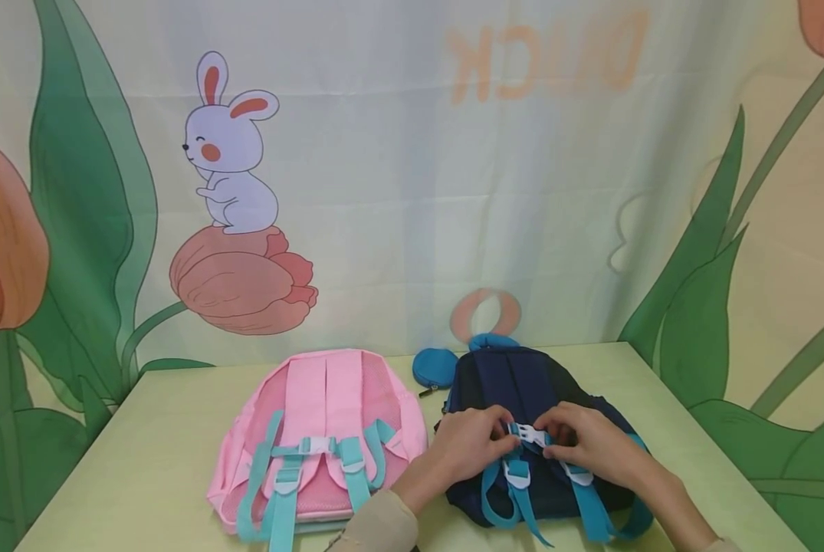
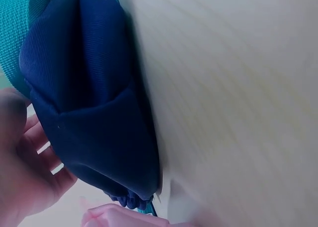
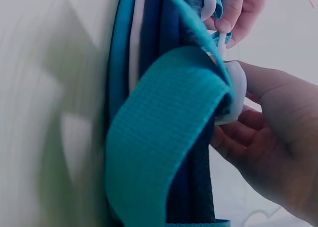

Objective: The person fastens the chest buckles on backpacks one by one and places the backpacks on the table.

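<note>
A navy backpack (image 1: 501, 383) lies with its straps upward on the right half of the table. Across its shoulder straps sits a white chest buckle (image 1: 530, 435), its halves lined up end to end. My left hand (image 1: 472, 441) pinches the buckle's left end, while my right hand (image 1: 591, 445) holds the right end on its blue webbing. In the right wrist view, a white strap adjuster (image 3: 237, 90) and a looped teal strap (image 3: 159, 122) stand by the right fingers. The left wrist view has the pack's side pocket (image 2: 104, 142) beside my left palm (image 2: 25, 182).
Left of the navy pack lies a pink backpack (image 1: 325, 399) with teal straps and a white chest buckle (image 1: 317, 445). A small round blue pouch (image 1: 434, 368) rests by the navy pack's top. A printed curtain (image 1: 384, 192) hangs behind the pale green table (image 1: 142, 460).
</note>
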### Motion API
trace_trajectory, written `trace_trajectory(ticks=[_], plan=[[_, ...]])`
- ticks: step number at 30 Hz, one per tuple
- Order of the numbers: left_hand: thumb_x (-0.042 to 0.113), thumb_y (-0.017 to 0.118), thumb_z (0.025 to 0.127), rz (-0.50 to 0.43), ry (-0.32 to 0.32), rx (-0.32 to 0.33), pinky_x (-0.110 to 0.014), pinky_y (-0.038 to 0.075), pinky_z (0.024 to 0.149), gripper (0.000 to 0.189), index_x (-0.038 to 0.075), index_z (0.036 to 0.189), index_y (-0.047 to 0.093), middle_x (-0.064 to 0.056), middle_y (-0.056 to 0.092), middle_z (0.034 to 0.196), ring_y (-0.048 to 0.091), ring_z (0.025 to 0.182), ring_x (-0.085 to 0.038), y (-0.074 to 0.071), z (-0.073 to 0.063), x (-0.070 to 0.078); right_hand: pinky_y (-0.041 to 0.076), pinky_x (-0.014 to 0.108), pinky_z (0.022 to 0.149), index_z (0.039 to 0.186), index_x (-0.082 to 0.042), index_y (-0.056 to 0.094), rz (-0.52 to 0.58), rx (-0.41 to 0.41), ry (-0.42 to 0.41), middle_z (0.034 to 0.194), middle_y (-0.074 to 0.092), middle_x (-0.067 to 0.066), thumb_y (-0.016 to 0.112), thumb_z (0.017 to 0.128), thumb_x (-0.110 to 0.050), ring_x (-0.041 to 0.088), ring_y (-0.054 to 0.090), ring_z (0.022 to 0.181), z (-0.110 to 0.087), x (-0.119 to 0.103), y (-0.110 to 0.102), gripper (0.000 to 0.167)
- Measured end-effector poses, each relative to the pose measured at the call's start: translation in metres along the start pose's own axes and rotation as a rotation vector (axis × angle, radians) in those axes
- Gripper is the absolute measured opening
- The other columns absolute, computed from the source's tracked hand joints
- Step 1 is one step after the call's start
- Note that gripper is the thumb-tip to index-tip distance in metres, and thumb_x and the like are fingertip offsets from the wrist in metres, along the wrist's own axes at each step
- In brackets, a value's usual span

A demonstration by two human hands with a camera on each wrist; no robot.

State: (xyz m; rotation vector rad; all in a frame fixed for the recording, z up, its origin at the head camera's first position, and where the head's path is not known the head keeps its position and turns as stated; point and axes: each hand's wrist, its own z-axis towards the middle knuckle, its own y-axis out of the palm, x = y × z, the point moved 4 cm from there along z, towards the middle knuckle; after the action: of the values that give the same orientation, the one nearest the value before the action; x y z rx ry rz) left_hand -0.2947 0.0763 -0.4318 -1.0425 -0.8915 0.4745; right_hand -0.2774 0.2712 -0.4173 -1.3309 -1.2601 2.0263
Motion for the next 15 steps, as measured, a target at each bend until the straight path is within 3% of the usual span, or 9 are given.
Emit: trace_trajectory(ticks=[15], plan=[[0.044,0.064,0.095,-0.006,0.024,-0.008,-0.021,0.049,0.072,0.028,0.022,0.112,0.069,0.018,0.071,0.085,0.062,0.076,0.005,0.0006,-0.0012,-0.0016,0.049,0.021,0.066,0.111,-0.020,0.072,-0.012,0.060,-0.094,0.092,0.058,-0.007,0.074,0.089,-0.020,-0.002,0.055,0.077,-0.0041,0.0005,0.0013,0.022]])
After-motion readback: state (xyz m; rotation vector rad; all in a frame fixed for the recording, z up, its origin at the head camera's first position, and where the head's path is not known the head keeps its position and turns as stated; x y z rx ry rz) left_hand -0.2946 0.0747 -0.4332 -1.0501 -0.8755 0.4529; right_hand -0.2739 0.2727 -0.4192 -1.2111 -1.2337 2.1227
